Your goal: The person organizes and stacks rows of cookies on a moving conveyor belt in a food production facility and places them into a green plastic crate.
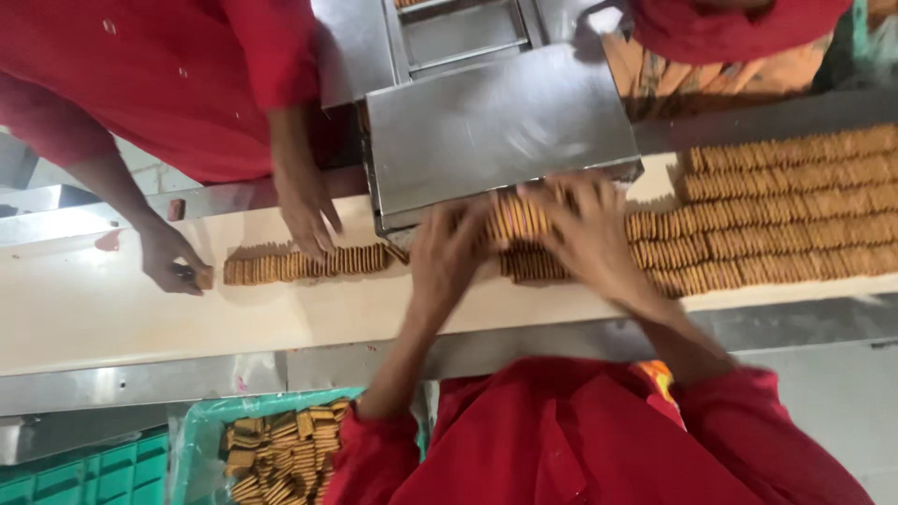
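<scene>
1. Left hand (447,251): over the pale cream conveyor belt (112,309), fingers curled narrow against the near end of a short stack of thin brown rectangular biscuits stood on edge (520,218). Pressing it; grip partly blurred.

2. Right hand (587,229): fingers spread wide over the same stack from the other side, touching its top and far end. Stack is squeezed between both hands, just below the lip of the slanted grey sheet-metal chute (496,122).

3. Second short biscuit row (531,266): on belt, directly under the hands, nearer the wearer.

4. Packed rows of brown biscuits on edge (786,206): several lanes, right part of belt, running to the frame edge; nearest ends lie just beside right hand.

5. Single long row of brown biscuits (309,264): left of chute, on belt, apart from the wearer's hands.

6. Co-worker in red garment, opp. side of belt: one hand (307,210) resting fingers-down on the long row; other hand (170,260) at the row's left end, pinching a few biscuits.

7. Green plastic crate (192,440): below belt, lower left, holding loose jumbled brown biscuits (281,454).

8. Steel belt frame (140,383): along near edge.
</scene>
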